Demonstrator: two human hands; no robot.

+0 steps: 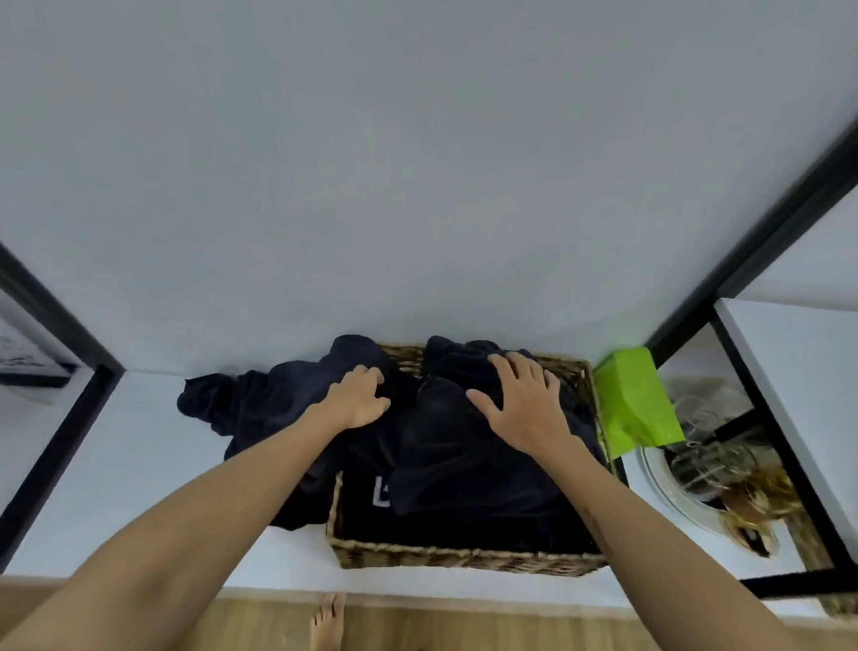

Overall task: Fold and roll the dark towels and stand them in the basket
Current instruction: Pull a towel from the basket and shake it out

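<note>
From the head view, your left hand [359,397] has its grip curled into the dark towels [266,405] that spill over the basket [460,556] rim onto the white counter [139,456]. Your right hand [518,399] lies flat with its grip wide, fingers spread, pressing the towel heap just under its palm inside the basket. None of the towels looks folded or rolled yet; they sit as one loose, tangled mound, partly in the basket and partly beside your left grip.

To do this step well, draw out a single towel with the left grip while the right keeps the rest pinned down, so the pile does not drag along. Lift it clear towards the bare counter on your left, away from the green bag [634,400] beyond your right hand.
</note>
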